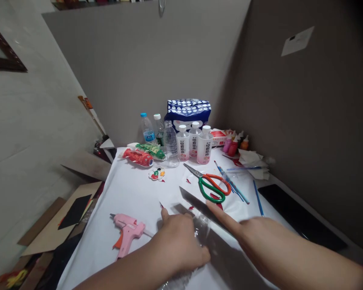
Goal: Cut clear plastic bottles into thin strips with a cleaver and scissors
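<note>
My left hand (181, 237) is closed around a clear plastic bottle (202, 227) lying on the white-covered table, and covers much of it. In my right hand (257, 237) is a knife (199, 204), its blade pointing up and left, with my index finger stretched along its back. The blade is over the bottle's far end; whether it touches the plastic I cannot tell. The knife's handle is hidden in my hand. Beyond the blade lie scissors (208, 183) with one green and one orange handle. A pink glue gun (128, 231) lies left of my left hand.
Several bottles (183, 143) stand at the back before a blue package (189, 110). Left of them lie red (138, 157) and green (151, 151) fish-shaped crafts, near a paint palette (157, 173). Paintbrushes (232, 183), paint bottles (232, 147) and a black flat object (301, 215) are rightward.
</note>
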`<action>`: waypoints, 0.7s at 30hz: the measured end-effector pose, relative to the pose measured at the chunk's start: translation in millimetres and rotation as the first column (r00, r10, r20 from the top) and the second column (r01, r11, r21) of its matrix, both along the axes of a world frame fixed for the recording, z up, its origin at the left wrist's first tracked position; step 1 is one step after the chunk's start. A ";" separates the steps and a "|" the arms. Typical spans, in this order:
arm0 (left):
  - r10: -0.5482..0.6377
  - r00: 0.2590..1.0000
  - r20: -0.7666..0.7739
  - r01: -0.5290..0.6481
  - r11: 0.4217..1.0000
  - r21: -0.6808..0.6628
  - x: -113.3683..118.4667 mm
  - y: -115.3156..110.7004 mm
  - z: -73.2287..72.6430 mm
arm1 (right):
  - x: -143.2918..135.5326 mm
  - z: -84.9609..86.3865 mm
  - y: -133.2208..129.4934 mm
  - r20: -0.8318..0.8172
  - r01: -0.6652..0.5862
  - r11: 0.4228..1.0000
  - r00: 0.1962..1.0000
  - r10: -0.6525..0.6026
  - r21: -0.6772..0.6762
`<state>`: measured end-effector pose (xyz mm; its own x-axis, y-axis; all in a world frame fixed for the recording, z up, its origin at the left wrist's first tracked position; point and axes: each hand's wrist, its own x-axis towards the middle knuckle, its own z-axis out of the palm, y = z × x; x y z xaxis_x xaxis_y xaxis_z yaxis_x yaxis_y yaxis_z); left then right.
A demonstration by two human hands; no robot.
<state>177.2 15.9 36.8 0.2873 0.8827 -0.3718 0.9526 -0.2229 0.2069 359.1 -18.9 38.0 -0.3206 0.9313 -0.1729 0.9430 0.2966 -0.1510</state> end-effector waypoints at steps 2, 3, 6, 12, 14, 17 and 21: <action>-0.005 0.999 -0.033 0.005 1.000 0.004 2.0 -0.4 1.9 | -21.3 17.7 23.7 0.122 -0.091 0.995 0.988 0.093 -0.028; -0.008 0.999 -0.044 0.008 1.000 0.003 2.3 -0.6 2.4 | -29.9 24.5 33.8 0.136 -0.117 0.991 0.983 0.125 -0.064; 0.001 0.999 -0.046 -0.001 1.000 0.002 1.6 -0.9 3.0 | -38.8 30.1 45.1 0.110 -0.135 0.987 0.983 0.145 -0.091; 0.032 0.999 -0.014 -0.032 0.999 0.010 -0.4 -1.5 5.6 | 2.9 -10.9 1.0 0.188 0.012 0.993 0.982 0.010 -0.116; 0.003 1.000 0.018 -0.003 1.000 -0.013 -0.4 -0.7 6.7 | 12.4 -18.8 -8.7 0.198 0.057 0.995 0.979 -0.039 -0.085; -0.019 1.000 0.014 0.020 0.999 -0.038 0.4 1.4 7.7 | 6.4 -10.0 -2.0 0.208 0.027 0.993 0.978 -0.003 -0.112; -0.011 0.999 -0.051 0.009 0.999 -0.032 1.9 2.7 7.9 | -25.9 19.5 30.5 0.176 -0.094 0.993 0.979 0.104 -0.068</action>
